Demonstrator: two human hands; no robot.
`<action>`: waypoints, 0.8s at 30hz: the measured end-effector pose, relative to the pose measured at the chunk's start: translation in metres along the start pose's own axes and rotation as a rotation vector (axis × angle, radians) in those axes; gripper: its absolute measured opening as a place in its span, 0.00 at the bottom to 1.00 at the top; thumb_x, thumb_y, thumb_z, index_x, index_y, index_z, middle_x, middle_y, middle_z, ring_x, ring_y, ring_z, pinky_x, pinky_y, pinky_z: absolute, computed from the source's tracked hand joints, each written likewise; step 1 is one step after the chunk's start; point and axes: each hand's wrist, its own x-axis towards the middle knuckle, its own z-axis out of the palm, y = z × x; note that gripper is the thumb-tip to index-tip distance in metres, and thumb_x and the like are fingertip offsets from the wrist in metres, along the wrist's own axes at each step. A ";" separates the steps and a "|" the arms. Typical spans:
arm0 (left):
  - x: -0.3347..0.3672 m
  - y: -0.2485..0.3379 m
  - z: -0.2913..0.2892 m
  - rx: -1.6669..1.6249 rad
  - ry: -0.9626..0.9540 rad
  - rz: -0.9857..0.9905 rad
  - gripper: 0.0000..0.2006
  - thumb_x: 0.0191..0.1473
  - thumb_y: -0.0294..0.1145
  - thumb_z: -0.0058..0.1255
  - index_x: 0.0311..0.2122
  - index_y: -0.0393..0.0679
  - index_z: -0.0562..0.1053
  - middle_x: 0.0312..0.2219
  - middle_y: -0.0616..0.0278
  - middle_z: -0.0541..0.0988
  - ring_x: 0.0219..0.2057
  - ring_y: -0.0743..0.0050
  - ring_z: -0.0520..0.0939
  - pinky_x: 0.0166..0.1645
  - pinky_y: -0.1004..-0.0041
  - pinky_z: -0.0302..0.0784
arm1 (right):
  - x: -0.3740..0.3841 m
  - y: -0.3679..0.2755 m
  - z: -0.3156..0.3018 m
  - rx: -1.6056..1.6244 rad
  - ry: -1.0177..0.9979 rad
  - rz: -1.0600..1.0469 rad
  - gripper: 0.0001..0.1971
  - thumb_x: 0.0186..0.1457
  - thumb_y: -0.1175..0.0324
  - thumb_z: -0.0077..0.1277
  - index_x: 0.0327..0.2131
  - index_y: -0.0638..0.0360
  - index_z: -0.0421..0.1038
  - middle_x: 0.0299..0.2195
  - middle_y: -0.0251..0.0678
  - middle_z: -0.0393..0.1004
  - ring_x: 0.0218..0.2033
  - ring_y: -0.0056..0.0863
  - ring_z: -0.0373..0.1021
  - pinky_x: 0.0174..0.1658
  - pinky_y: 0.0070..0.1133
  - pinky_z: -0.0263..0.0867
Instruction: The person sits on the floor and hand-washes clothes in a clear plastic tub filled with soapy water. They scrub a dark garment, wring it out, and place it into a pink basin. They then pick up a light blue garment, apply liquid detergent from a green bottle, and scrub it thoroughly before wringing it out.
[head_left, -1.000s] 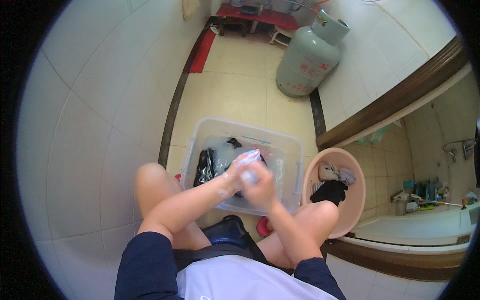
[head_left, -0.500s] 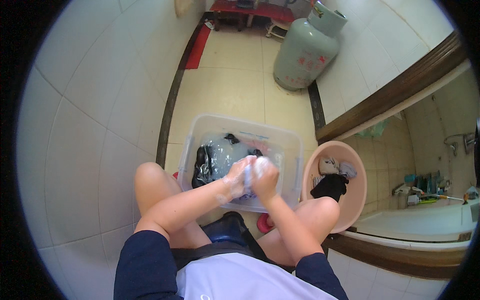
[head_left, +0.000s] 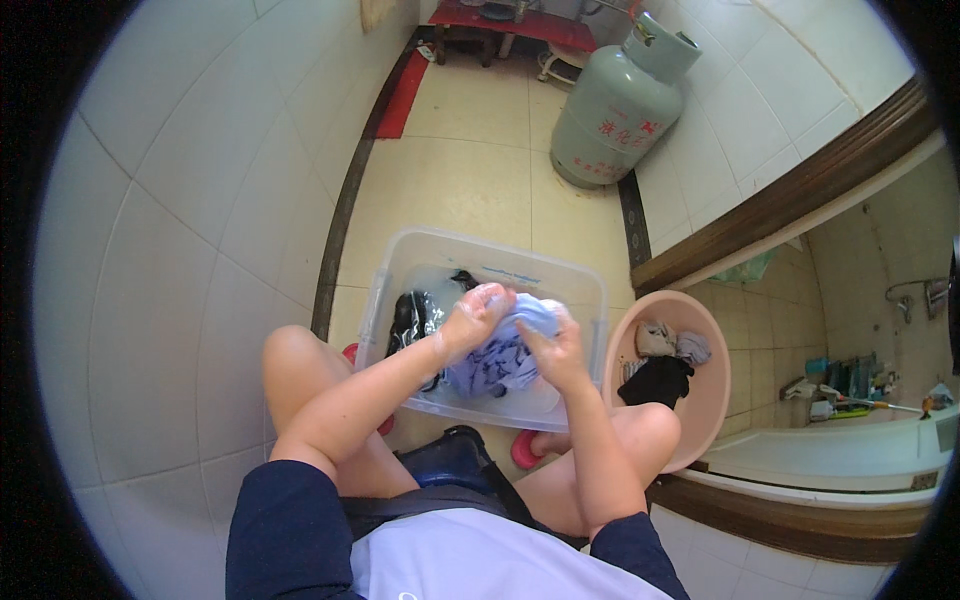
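Stretched between my two hands is a light blue, dark-patterned garment [head_left: 500, 362], wet and hanging down into a clear plastic tub [head_left: 592, 345]. My left hand [head_left: 484, 308], with suds on it, is closed on the cloth's upper left part. On the other side my right hand [head_left: 560, 345] grips the cloth's right edge, thumb toward me. Dark wet clothing [head_left: 407, 325] lies in the soapy water at the tub's left side. What else sits under the garment is hidden.
To the right stands a pink basin [head_left: 712, 400] holding black cloth [head_left: 655, 385] and lighter pieces. A grey-green gas cylinder [head_left: 615, 115] stands against the far right wall. A blue stool [head_left: 450, 470] is between my legs; a tiled wall [head_left: 170, 300] rises on the left.
My hands were pressed together over the tub with the cloth bunched between them. Now they are farther apart, the right one moved rightward, and the garment is spread and hangs lower.
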 end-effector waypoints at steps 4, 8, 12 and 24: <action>-0.007 0.002 -0.012 0.659 -0.225 0.190 0.19 0.40 0.46 0.60 0.28 0.39 0.72 0.24 0.50 0.75 0.26 0.60 0.75 0.32 0.68 0.69 | -0.001 -0.008 -0.029 0.514 0.202 -0.025 0.15 0.53 0.69 0.52 0.44 0.61 0.66 0.38 0.34 0.70 0.39 0.23 0.67 0.44 0.22 0.64; -0.007 0.005 -0.023 0.754 -0.263 0.136 0.15 0.42 0.42 0.59 0.30 0.40 0.74 0.24 0.53 0.76 0.30 0.61 0.77 0.37 0.67 0.70 | 0.005 -0.024 -0.057 0.883 0.288 -0.014 0.20 0.55 0.62 0.50 0.47 0.63 0.63 0.40 0.37 0.69 0.40 0.26 0.68 0.46 0.24 0.64; 0.000 -0.006 -0.010 -0.306 -0.104 -0.116 0.10 0.54 0.34 0.45 0.39 0.41 0.72 0.35 0.61 0.77 0.41 0.65 0.77 0.48 0.67 0.70 | 0.019 -0.035 -0.050 0.950 0.407 0.091 0.19 0.58 0.62 0.46 0.49 0.61 0.61 0.35 0.36 0.69 0.34 0.26 0.68 0.39 0.23 0.67; -0.018 -0.026 0.040 -0.982 -0.144 -0.518 0.13 0.57 0.43 0.41 0.39 0.46 0.70 0.31 0.60 0.75 0.33 0.68 0.76 0.35 0.68 0.73 | -0.009 -0.015 0.024 -0.268 0.313 -0.464 0.06 0.47 0.70 0.53 0.26 0.62 0.71 0.24 0.42 0.74 0.23 0.36 0.71 0.29 0.25 0.65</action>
